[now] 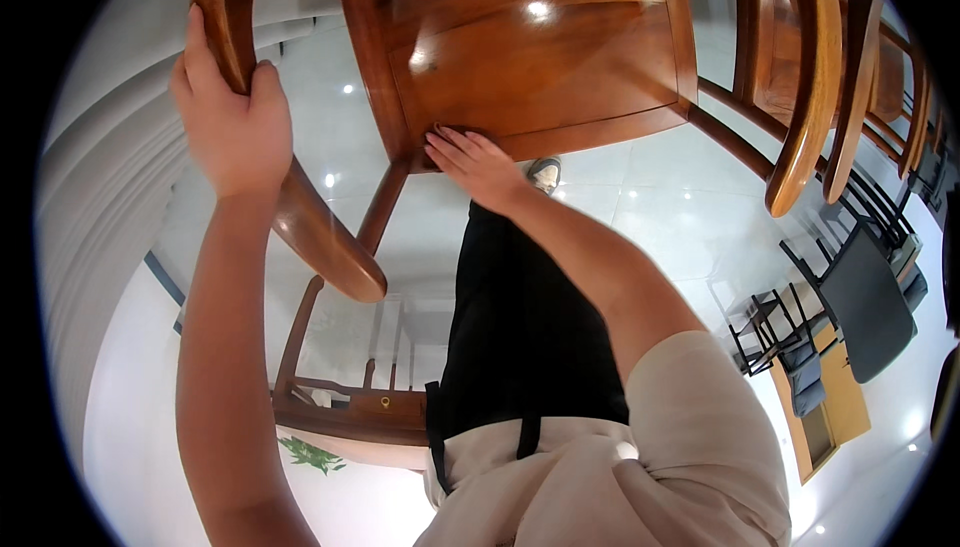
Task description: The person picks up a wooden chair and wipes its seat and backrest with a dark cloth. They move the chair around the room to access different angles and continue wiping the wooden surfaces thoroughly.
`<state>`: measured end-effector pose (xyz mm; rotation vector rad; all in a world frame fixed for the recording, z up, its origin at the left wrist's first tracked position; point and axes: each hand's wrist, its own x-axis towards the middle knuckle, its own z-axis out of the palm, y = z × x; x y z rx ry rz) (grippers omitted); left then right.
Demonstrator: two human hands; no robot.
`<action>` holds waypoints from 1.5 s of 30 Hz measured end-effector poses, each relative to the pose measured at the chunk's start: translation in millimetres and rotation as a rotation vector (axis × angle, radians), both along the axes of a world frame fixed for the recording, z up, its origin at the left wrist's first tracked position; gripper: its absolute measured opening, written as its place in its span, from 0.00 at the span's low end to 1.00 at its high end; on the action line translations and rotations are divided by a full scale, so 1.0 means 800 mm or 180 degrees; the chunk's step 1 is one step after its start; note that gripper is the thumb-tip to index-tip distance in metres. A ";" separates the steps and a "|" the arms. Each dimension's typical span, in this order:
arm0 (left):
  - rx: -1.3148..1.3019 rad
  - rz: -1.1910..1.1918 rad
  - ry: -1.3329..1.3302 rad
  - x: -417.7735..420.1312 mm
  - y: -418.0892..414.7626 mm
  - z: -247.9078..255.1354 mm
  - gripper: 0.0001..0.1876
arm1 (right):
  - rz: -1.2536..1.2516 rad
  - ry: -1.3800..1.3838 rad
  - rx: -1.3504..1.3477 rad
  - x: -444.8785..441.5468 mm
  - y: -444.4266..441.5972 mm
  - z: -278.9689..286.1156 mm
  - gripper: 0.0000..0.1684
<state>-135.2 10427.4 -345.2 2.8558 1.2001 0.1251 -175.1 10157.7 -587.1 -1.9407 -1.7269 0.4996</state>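
A polished wooden armchair with a broad panelled seat stands before me. My left hand is wrapped around its curved left armrest, fingers on the outer side and thumb on the inner. At the near left corner of the seat, my right hand lies with its fingers together over the seat's front edge; a small thin brownish thing, too small to name, shows at the fingertips. The right armrest curves towards me with no hand on it.
More wooden chairs stand in a row at the right. A dark table and black-framed chairs are beyond them. Pale curtains hang at the left. Behind me is a wooden table with a drawer. My shoe is by the seat's front edge.
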 end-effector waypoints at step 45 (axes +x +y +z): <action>0.0235 -0.0476 0.0055 0.000 0.081 -0.011 0.38 | -0.3730 -0.0096 -0.0631 0.211 -0.129 -0.077 0.39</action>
